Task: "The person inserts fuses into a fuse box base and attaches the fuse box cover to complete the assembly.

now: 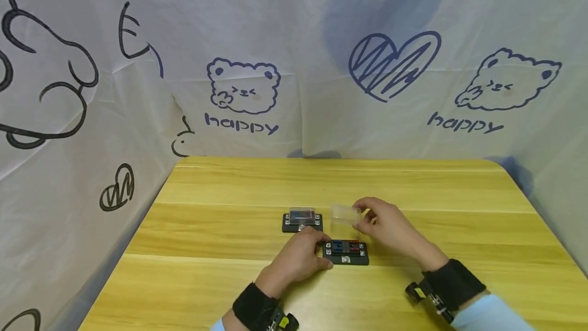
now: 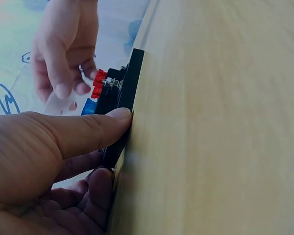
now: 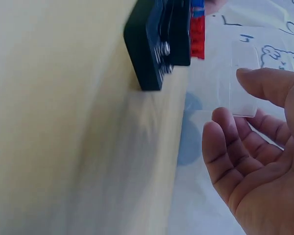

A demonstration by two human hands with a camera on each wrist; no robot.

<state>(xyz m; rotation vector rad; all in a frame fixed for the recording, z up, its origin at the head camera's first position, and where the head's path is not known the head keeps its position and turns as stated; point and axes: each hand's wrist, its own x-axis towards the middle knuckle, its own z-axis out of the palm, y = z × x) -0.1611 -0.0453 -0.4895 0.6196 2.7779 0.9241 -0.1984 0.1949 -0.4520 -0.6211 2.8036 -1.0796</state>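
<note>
My left hand [image 1: 298, 257] grips the left end of a black fuse block [image 1: 356, 260] on the table, with thumb and fingers at its edges. Blue fuses [image 1: 337, 245] sit in its left half and red fuses [image 1: 354, 244] in its right half; screw terminals show along the sides. Just behind and above it, my right hand [image 1: 388, 223] pinches a clear plastic cover [image 1: 344, 213] by its right end. In the right wrist view the cover [image 3: 242, 93] lies between thumb and fingers, apart from the block. The left wrist view shows the thumb [image 2: 103, 129] on the black base.
A second fuse block [image 1: 290, 228], with a clear cover [image 1: 302, 215] on it, lies behind my left hand. The wood-grain table [image 1: 206, 244] ends at a white cloth backdrop [image 1: 312, 116] with drawings. Each wrist wears a black strap with a camera.
</note>
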